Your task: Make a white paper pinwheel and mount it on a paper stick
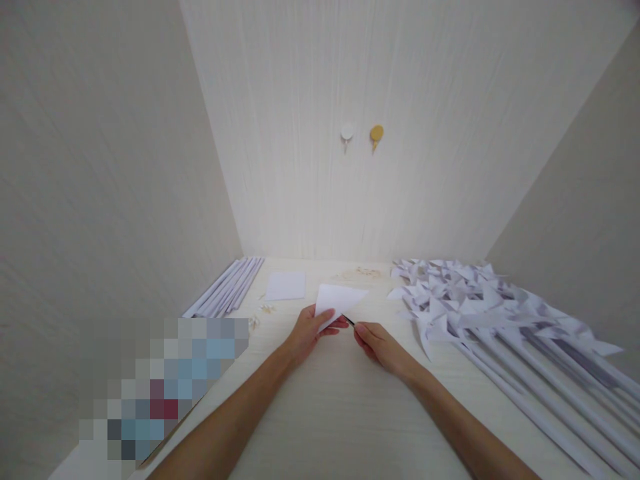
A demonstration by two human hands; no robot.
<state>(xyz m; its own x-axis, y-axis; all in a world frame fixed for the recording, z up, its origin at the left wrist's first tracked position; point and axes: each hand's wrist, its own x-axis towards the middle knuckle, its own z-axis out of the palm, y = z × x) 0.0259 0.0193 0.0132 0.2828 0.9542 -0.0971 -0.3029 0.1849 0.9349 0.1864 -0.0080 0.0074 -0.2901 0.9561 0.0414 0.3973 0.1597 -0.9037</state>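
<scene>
My left hand [311,327] pinches a white sheet of paper [337,301] folded into a triangle, thumb on top and fingers beneath. The paper's narrow tip points right. In my right hand [374,340] is a slim, dark, pointed tool [349,321], its tip against the lower edge of the folded paper. The fist covers the rest of it, so its exact kind is hidden. Just beyond my left hand, a square white sheet [286,285] lies flat on the table.
Finished white paper pinwheels [450,293] pile up at the right, their rolled paper sticks [550,393] reaching toward me. Rolled paper tubes [227,287] lie at the back left. Small pale bits [369,272] lie near the back wall. A blurred-out area [170,380] covers the left side.
</scene>
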